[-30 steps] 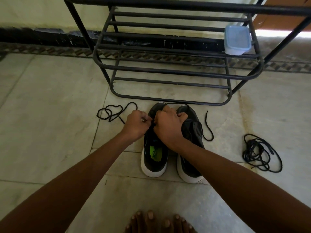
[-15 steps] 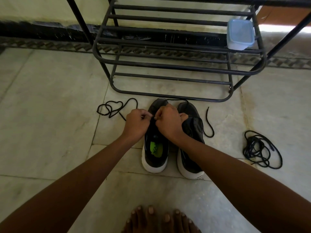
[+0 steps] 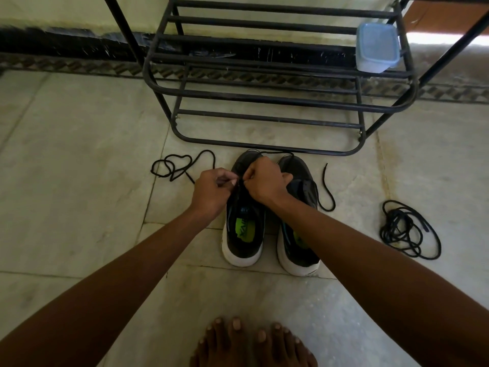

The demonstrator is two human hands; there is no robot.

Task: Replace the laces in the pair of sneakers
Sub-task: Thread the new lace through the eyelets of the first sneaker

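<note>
Two black sneakers with white soles stand side by side on the floor, the left sneaker point(image 3: 243, 234) and the right sneaker point(image 3: 299, 242), toes toward the rack. My left hand point(image 3: 211, 192) and my right hand point(image 3: 264, 181) meet over the left sneaker's eyelets, each pinching a black lace point(image 3: 182, 165). That lace trails off in loops on the floor to the left, and its other end point(image 3: 326, 189) curls to the right of the right sneaker. My fingers hide the eyelets themselves.
A black metal shoe rack point(image 3: 264, 102) stands just beyond the sneakers, with a lidded plastic box point(image 3: 375, 47) on a shelf at the right. A tangled black lace bundle point(image 3: 407, 229) lies on the tiles at right. Bare toes point(image 3: 251, 343) show at the bottom edge.
The view has tilted so the sneakers sit a little higher in frame. Both hands stay at the left sneaker's eyelets, fingertips now pinched closer together on the lace.
</note>
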